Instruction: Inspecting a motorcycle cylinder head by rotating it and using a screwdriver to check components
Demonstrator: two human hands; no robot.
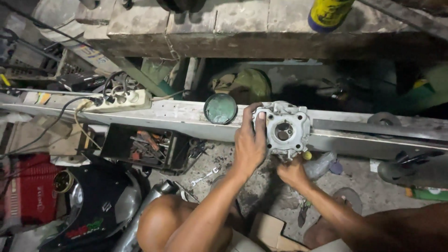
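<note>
Bare knee [161, 221] fills my lower view; above it my left hand [248, 144] clasps the grey engine casting [284, 128] from its left side, while my right hand [291, 170] closes underneath, propping it on the long metal beam [177, 116], bore facing me.

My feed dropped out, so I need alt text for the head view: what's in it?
Both hands hold a grey metal engine part against a long pale beam: left hand on its side, right hand beneath. A round green disc and white power strip lie on the beam.
</note>
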